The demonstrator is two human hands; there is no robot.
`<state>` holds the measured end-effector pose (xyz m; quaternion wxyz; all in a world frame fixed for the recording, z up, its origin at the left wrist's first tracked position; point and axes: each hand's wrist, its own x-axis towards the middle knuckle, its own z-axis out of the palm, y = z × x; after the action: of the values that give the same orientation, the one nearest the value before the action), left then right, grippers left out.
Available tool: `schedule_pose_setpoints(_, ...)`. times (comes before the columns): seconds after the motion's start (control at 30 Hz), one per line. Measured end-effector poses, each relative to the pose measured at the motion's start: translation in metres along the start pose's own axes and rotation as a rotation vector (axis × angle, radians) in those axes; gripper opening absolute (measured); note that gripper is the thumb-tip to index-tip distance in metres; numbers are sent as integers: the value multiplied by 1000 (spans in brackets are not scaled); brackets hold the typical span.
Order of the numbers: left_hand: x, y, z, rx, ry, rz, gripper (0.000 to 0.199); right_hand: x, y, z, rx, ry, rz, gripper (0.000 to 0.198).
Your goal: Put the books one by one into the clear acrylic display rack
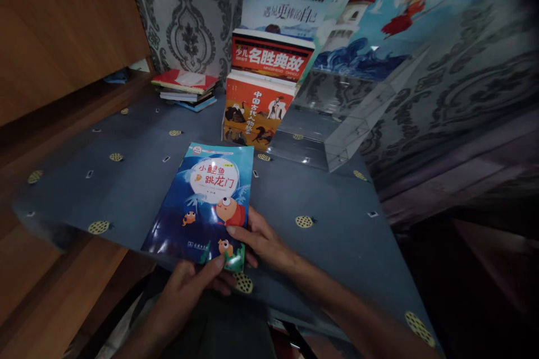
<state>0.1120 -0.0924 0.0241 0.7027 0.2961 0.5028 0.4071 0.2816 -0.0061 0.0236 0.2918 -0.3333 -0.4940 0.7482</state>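
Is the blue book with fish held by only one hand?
No, the left hand grips the blue book at its lower edge, and the right hand at its right side.

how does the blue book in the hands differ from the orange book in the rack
The blue book is held low by the left hand and right hand; the orange book stands in the clear rack, untouched.
The blue book's title is in a pale round patch; the orange book's runs down the cover in white.
Both are closed, with illustrated front covers showing.
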Motion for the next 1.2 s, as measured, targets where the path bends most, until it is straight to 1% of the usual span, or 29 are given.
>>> schedule_pose_setpoints(0.07,-3,4,-10,-5,31,33,40,1,-2,-1,56,20,29,62)
schedule_pose_setpoints(0.13,-4,11,-23,-109,58,107,49,1,-5,-3,100,45,55,63)
schedule_pose_setpoints(0.2,-2,22,-37,-228,72,160,57,1,-8,-4,104,57,50,64)
schedule_pose_setpoints(0.27,4,37,-48,-271,91,142,58,1,-10,-6,74,61,27,62)
schedule_pose_setpoints(0.37,14,59,-53,-199,160,101,60,0,-9,-8,2,51,3,56)
schedule_pose_setpoints(0.43,22,70,-49,-112,184,114,65,0,-7,-9,-54,39,-10,54)
schedule_pose_setpoints(0.5,29,77,-42,-19,180,158,69,-1,-6,-10,-113,38,-31,55)
schedule_pose_setpoints(0.57,36,78,-37,77,177,224,68,-2,-5,-11,-175,61,-53,58)
schedule_pose_setpoints(0.67,43,74,-34,241,187,365,63,-4,-3,-12,-289,136,-85,58)
schedule_pose_setpoints(0.77,45,68,-33,433,252,518,59,-6,-1,-11,-404,196,-140,52)
schedule_pose_setpoints(0.83,44,64,-32,552,296,583,58,-6,0,-10,-459,209,-187,48)
schedule_pose_setpoints(1.03,39,55,-21,860,407,726,53,-6,3,-8,-528,240,-308,44)
schedule_pose_setpoints(1.2,38,48,-14,924,472,742,49,-6,4,-8,-552,246,-337,46)
